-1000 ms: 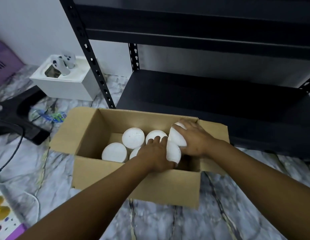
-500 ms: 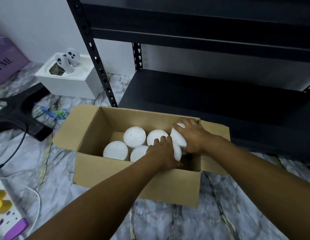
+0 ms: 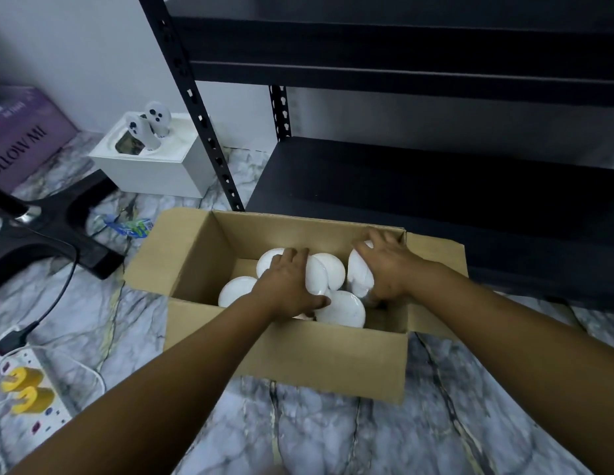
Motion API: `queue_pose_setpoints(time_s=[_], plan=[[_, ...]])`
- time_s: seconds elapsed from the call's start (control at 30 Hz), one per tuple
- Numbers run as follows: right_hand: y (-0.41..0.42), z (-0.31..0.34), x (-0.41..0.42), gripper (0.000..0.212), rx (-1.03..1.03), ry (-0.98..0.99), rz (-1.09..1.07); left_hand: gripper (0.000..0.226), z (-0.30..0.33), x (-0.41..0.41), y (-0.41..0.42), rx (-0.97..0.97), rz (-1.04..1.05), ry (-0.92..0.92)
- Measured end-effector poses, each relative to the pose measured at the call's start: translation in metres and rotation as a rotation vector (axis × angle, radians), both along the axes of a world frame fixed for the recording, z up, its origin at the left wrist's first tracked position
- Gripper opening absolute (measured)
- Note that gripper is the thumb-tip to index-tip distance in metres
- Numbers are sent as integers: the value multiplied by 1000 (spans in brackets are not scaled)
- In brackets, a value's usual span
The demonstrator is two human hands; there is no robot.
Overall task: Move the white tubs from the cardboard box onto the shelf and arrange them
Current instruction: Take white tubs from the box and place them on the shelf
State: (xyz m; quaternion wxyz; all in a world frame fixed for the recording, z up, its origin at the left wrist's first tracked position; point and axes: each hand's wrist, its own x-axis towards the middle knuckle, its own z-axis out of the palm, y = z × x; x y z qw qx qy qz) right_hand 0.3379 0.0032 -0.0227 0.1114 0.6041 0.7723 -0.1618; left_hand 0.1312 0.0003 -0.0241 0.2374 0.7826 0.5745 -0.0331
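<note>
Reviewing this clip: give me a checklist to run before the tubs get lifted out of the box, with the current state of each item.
1. Right hand grips the tilted tub: ok.
2. Left hand grips a tub: ok, thumb curled under its edge.
3. Bottom shelf has free room: ok.
4. Cardboard box flaps open: ok.
5. Lids sealed on tubs: cannot tell.
6. Path from box to shelf unobstructed: ok.

Purple box (image 3: 23, 138) reads, partly, "FOLLOW MI".
</note>
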Motion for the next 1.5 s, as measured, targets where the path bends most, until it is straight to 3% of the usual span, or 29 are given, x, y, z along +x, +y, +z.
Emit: queue_pose_setpoints(time_s=[0.23, 0.5, 0.63, 0.77, 0.9, 1.1, 1.3, 1.5], plan=[[-11, 0, -17, 100, 127, 85, -68, 98, -4, -31, 4, 28, 29, 15], [-18, -23, -54, 97, 104, 184, 5, 97, -10, -41, 7, 22, 4, 14], [-21, -28, -51, 106, 100, 266, -17, 97, -12, -45, 7, 27, -14, -59], [-27, -23, -42, 116, 46, 393, -75, 104, -11, -62, 14, -61, 25, -210], [-32, -22, -37, 123, -96, 585, -268, 108, -14, -93, 26, -236, 7, -292], [-29, -38, -32, 104, -259, 658, -463, 105, -27, -122, 43, -502, -24, -132], [-23, -54, -32, 86, -234, 817, -515, 94, -37, -103, 48, -514, -143, -251], [-17, -63, -38, 94, -179, 927, -585, 96, -43, -108, 50, -483, -36, -424]])
